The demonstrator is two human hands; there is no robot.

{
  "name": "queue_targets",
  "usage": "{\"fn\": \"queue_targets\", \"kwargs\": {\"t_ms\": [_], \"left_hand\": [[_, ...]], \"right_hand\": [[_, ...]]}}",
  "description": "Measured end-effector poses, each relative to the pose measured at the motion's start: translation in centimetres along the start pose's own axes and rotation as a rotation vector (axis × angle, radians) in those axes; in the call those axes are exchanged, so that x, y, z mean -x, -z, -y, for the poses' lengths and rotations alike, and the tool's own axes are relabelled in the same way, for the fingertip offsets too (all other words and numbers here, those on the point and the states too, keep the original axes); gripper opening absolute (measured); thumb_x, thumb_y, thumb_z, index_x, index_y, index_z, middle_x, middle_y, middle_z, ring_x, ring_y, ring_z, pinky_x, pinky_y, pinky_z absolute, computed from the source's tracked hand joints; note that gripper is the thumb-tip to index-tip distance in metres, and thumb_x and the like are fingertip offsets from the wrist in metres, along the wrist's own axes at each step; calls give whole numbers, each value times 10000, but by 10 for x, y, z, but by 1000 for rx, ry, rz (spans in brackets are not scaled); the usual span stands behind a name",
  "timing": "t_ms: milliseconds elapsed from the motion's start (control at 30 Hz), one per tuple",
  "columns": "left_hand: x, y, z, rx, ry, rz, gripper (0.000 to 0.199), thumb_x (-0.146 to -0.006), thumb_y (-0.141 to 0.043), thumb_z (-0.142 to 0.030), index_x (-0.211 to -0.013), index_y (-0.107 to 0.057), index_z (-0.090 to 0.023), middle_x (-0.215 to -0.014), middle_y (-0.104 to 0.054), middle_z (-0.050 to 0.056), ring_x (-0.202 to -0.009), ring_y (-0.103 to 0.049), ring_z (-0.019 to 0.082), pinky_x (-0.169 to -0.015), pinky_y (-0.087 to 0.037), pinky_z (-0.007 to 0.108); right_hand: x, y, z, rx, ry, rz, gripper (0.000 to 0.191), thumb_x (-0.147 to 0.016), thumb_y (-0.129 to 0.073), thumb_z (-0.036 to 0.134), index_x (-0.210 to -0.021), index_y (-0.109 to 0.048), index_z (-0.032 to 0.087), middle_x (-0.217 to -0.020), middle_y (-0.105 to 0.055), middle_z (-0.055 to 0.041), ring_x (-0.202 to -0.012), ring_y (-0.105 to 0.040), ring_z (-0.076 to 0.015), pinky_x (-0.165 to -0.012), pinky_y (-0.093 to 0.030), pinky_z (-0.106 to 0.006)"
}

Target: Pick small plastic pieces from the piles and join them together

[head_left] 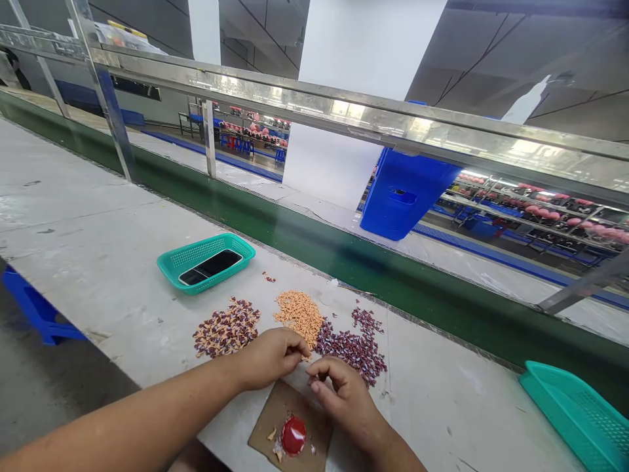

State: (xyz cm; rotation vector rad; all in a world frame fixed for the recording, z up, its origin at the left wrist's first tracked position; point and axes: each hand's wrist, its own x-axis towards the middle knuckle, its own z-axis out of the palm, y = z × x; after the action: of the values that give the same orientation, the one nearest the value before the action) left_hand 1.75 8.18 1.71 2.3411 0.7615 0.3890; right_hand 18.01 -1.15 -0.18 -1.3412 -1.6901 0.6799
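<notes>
Three piles of small pieces lie on the pale worktable: a mixed orange and dark purple one (227, 328), an orange one (298, 313) and a dark purple one (351, 347). My left hand (275, 354) is at the near edge of the orange pile, its thumb and fingertips pinched; whatever they hold is too small to name. Beside it, my right hand (341, 393) has thumb and forefinger pinched near the purple pile, on something I cannot make out. Below both hands a brown square board (268, 416) bears a round red object (293, 436) and a few scraps.
A teal basket (170, 272) with a phone (211, 267) in it stands left of the piles. Another teal basket (565, 400) is at the right edge. A green belt (304, 239) runs behind the table, under a metal rail (344, 108). A blue bin (403, 196) hangs there.
</notes>
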Motion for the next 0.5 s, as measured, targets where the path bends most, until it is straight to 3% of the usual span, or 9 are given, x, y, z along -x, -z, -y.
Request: {"fn": "queue_targets", "kwargs": {"t_ms": [133, 300, 500], "left_hand": [[7, -10, -17, 223, 93, -13, 283, -778, -403, -132, -901, -657, -156, -846, -721, 24, -752, -659, 140, -631, -486, 204], [20, -14, -32, 724, 266, -74, 153, -745, -534, -210, -774, -673, -152, -665, -683, -7, -666, -624, 147, -637, -467, 235], [35, -16, -38, 963, 320, -53, 119, -738, -593, -281, -744, -596, -162, -586, -657, -25, -565, -570, 122, -592, -420, 237]], "right_hand": [[4, -3, 0, -133, -24, 76, 112, -775, -588, 239, -818, -690, 218, -774, -707, -30, -742, -631, -184, -713, -463, -302], [7, -3, -1, -573, -156, 121, 221, -796, -631, 415, -859, -684, 209, -684, -683, -19, -665, -614, -159, -668, -465, -295], [10, -5, 5, -808, -182, 203, 223, -790, -661, 402, -861, -683, 192, -679, -687, -17, -667, -618, -143, -711, -461, -310]]}}
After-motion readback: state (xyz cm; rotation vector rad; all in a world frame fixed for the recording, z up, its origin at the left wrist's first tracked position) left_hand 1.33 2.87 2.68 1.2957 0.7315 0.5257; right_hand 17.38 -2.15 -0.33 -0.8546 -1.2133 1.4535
